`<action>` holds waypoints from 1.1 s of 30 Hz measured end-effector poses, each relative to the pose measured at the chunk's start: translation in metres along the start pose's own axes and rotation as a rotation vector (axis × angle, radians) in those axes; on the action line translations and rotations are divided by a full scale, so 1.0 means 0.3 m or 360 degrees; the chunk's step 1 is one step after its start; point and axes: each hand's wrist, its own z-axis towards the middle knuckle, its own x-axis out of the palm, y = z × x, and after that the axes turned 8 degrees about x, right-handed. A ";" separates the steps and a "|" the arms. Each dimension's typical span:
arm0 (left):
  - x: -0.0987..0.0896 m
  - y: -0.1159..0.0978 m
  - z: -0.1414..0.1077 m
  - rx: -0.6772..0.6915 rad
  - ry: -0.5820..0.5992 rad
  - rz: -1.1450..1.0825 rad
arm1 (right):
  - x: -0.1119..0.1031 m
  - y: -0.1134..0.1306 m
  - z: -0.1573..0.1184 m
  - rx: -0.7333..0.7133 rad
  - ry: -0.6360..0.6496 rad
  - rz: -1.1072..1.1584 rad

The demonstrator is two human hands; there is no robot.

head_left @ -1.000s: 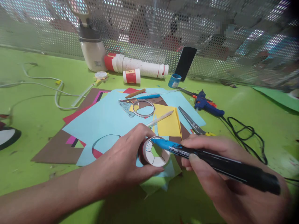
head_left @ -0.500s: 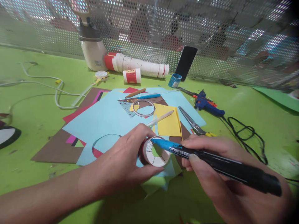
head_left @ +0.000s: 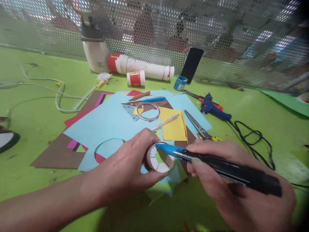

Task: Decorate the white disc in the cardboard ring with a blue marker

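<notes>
Near the centre front, my left hand (head_left: 127, 166) grips a small white paper ring (head_left: 161, 167) between thumb and fingers. Black lines divide the ring's face into sections, and blue dots mark its upper left part. My right hand (head_left: 231, 180) holds a black marker (head_left: 231, 166) with a blue-smeared front end. The marker's tip is at the upper left rim of the ring; whether it touches is too small to tell. Under both hands lie sheets of light blue paper (head_left: 96, 122) and brown paper (head_left: 55, 149).
Scissors (head_left: 196, 125), a blue glue gun (head_left: 214, 108) with a black cable, and a yellow paper (head_left: 174, 127) lie to the right. Behind are a blue jar (head_left: 180, 83), a phone (head_left: 192, 65), stacked paper cups (head_left: 145, 67) and a white bottle (head_left: 96, 53). A white cable (head_left: 58, 96) lies left.
The rear end of the marker and my right hand have shifted slightly left. My left hand keeps its hold on the ring, which looks turned a little.
</notes>
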 end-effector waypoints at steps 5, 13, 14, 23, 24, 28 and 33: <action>0.004 -0.002 0.005 0.0029 0.0029 0.0080 | -0.003 -0.009 -0.006 -0.0078 0.0032 -0.0049; 0.010 -0.003 -0.007 0.0126 0.0039 0.0195 | -0.024 -0.017 -0.009 -0.0312 0.0087 -0.0194; 0.010 -0.003 -0.009 0.0127 0.0041 0.0200 | -0.026 -0.017 -0.007 -0.0328 0.0105 -0.0195; 0.000 -0.020 -0.001 0.0095 0.0075 0.0194 | -0.008 -0.002 0.007 -0.0330 0.0039 -0.0116; 0.000 -0.021 -0.001 0.0089 0.0077 0.0187 | -0.006 0.000 0.008 -0.0328 0.0035 -0.0119; -0.001 -0.015 0.000 0.0068 0.0052 0.0133 | 0.000 -0.002 0.010 -0.0325 0.0000 -0.0131; -0.002 -0.009 0.005 0.0050 0.0040 0.0091 | 0.004 -0.009 0.008 -0.0376 -0.0002 -0.0130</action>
